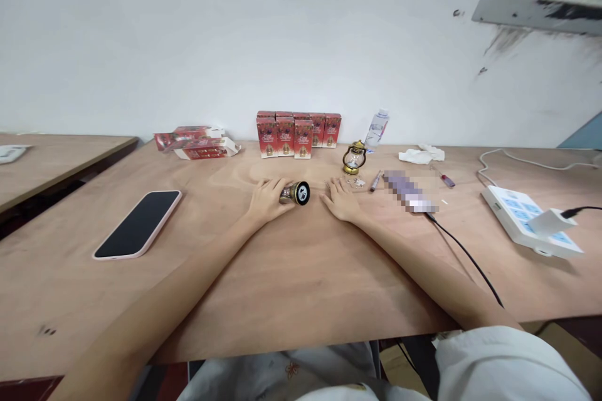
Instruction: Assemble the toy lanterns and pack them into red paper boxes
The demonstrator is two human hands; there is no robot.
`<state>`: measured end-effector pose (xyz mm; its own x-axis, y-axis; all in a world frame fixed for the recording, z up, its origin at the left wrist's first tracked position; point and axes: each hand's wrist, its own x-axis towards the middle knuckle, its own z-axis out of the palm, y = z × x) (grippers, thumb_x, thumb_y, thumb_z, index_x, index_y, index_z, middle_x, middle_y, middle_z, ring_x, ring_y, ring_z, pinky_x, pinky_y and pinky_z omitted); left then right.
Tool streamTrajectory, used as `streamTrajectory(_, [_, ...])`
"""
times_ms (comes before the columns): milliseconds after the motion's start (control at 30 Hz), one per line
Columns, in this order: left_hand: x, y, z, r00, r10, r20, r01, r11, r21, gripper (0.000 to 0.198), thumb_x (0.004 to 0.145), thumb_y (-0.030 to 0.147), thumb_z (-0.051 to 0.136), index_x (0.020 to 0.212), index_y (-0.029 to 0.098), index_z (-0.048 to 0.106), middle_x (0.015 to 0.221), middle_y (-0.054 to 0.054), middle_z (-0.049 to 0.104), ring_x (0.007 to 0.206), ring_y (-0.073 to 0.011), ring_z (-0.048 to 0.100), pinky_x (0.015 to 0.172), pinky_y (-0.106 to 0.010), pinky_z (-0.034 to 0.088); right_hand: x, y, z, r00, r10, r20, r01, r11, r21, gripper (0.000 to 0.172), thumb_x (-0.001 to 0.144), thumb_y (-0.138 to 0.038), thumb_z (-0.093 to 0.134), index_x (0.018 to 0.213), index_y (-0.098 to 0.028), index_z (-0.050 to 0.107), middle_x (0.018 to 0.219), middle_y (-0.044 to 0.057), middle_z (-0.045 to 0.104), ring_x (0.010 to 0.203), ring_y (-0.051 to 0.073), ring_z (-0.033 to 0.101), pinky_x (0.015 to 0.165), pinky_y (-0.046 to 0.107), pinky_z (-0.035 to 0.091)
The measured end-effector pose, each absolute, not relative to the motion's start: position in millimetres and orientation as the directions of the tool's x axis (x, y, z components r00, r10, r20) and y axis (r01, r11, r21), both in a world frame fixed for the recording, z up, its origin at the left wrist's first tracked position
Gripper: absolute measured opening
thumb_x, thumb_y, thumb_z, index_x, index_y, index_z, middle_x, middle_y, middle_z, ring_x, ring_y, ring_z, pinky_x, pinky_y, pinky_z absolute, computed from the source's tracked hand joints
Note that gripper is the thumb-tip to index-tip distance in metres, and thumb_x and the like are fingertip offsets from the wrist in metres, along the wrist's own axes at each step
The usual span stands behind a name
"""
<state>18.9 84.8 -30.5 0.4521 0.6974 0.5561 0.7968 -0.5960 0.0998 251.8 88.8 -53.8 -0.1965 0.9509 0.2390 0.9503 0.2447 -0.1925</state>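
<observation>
My left hand (267, 198) lies on the wooden table (301, 276), its fingers curled round a small gold and black lantern (297, 193) lying on its side. My right hand (339, 198) rests flat on the table just right of that lantern, fingers stretched out, holding nothing. A second small gold lantern (353, 158) stands upright a little beyond my right hand. Several small red boxes (297, 133) stand in a row at the back by the wall.
A black phone in a pink case (139, 223) lies at the left. Opened red packaging (197, 142) sits back left. A water bottle (377, 129), crumpled tissue (421, 155), pens (375, 181), a cabled device (410, 193) and a white power strip (531, 219) are at the right.
</observation>
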Motion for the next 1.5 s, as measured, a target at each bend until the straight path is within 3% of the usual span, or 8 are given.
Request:
streamTrajectory(167, [17.5, 83.3, -28.5, 0.41, 0.7, 0.585, 0.803, -0.581, 0.133, 0.045, 0.077, 0.044, 0.062, 0.113, 0.018, 0.055, 0.106, -0.009, 0.066, 0.101, -0.0254, 0.06, 0.091, -0.037, 0.037, 234.9, 75.2, -54.6, -0.296, 0.93, 0.218, 0.914, 0.342, -0.219, 0.058, 0.094, -0.037, 0.035, 0.14, -0.003, 0.035, 0.148, 0.019, 0.033, 0.142, 0.03, 0.021, 0.113, 0.045, 0.025])
streamTrajectory(367, [15.0, 84.9, -31.5, 0.255, 0.664, 0.703, 0.848, -0.503, 0.168, 0.048, 0.073, 0.054, 0.065, 0.107, 0.02, 0.059, 0.103, -0.009, 0.062, 0.1, -0.0254, 0.057, 0.09, -0.038, 0.038, 198.5, 36.9, -55.4, -0.449, 0.841, 0.302, 0.799, 0.53, -0.285, 0.054, 0.09, -0.034, 0.04, 0.138, -0.007, 0.039, 0.147, 0.017, 0.036, 0.141, 0.03, 0.025, 0.111, 0.048, 0.03])
streamTrajectory(467, [13.1, 88.8, -35.5, 0.143, 0.638, 0.757, 0.853, -0.467, 0.232, 0.051, 0.07, 0.059, 0.066, 0.101, 0.019, 0.06, 0.093, -0.007, 0.06, 0.092, -0.0233, 0.058, 0.084, -0.036, 0.043, 193.8, 26.6, -50.5, -0.426, 0.809, 0.405, 0.733, 0.571, -0.369, 0.053, 0.086, -0.021, 0.041, 0.137, -0.008, 0.037, 0.15, 0.018, 0.03, 0.139, 0.026, 0.028, 0.11, 0.045, 0.034])
streamTrajectory(567, [10.6, 93.9, -38.3, 0.046, 0.601, 0.798, 0.809, -0.491, 0.324, 0.052, 0.071, 0.059, 0.066, 0.103, 0.019, 0.059, 0.092, -0.006, 0.059, 0.091, -0.0218, 0.058, 0.079, -0.033, 0.047, 198.3, 26.6, -45.5, -0.291, 0.805, 0.517, 0.686, 0.552, -0.473, 0.048, 0.081, -0.011, 0.038, 0.128, -0.012, 0.043, 0.143, 0.016, 0.039, 0.135, 0.021, 0.036, 0.109, 0.04, 0.035])
streamTrajectory(667, [8.2, 100.5, -41.3, -0.033, 0.598, 0.801, 0.738, -0.526, 0.423, 0.049, 0.071, 0.056, 0.068, 0.1, 0.018, 0.058, 0.093, -0.005, 0.061, 0.089, -0.0198, 0.06, 0.077, -0.032, 0.05, 205.0, 32.5, -42.7, -0.171, 0.842, 0.511, 0.674, 0.478, -0.563, 0.04, 0.078, -0.008, 0.04, 0.115, -0.016, 0.051, 0.124, 0.011, 0.054, 0.121, 0.02, 0.049, 0.103, 0.038, 0.04])
streamTrajectory(867, [6.2, 108.9, -47.4, -0.096, 0.638, 0.764, 0.625, -0.559, 0.545, 0.044, 0.074, 0.048, 0.067, 0.104, 0.018, 0.054, 0.104, -0.007, 0.064, 0.098, -0.0216, 0.062, 0.088, -0.038, 0.051, 211.1, 44.3, -38.5, -0.206, 0.902, 0.38, 0.764, 0.391, -0.513, 0.014, 0.079, -0.015, 0.055, 0.089, -0.019, 0.065, 0.098, 0.005, 0.063, 0.096, 0.021, 0.058, 0.087, 0.035, 0.045])
streamTrajectory(1267, [10.1, 90.4, -33.2, 0.219, 0.648, 0.729, 0.679, -0.638, 0.363, 0.034, 0.074, 0.031, 0.066, 0.104, 0.02, 0.055, 0.104, -0.006, 0.062, 0.1, -0.0223, 0.058, 0.086, -0.036, 0.046, 212.0, 47.3, -40.0, -0.24, 0.909, 0.34, 0.796, 0.385, -0.467, 0.006, 0.082, -0.021, 0.063, 0.08, -0.018, 0.067, 0.087, 0.005, 0.065, 0.088, 0.019, 0.059, 0.078, 0.031, 0.044])
streamTrajectory(1500, [13.9, 82.4, -31.9, 0.343, 0.628, 0.698, 0.755, -0.627, 0.193, 0.035, 0.076, 0.034, 0.064, 0.107, 0.021, 0.055, 0.106, -0.005, 0.064, 0.101, -0.0232, 0.058, 0.082, -0.035, 0.038, 211.9, 49.5, -44.9, -0.263, 0.888, 0.377, 0.769, 0.429, -0.473, 0.003, 0.083, -0.019, 0.062, 0.08, -0.018, 0.064, 0.083, 0.005, 0.065, 0.077, 0.017, 0.061, 0.071, 0.029, 0.045])
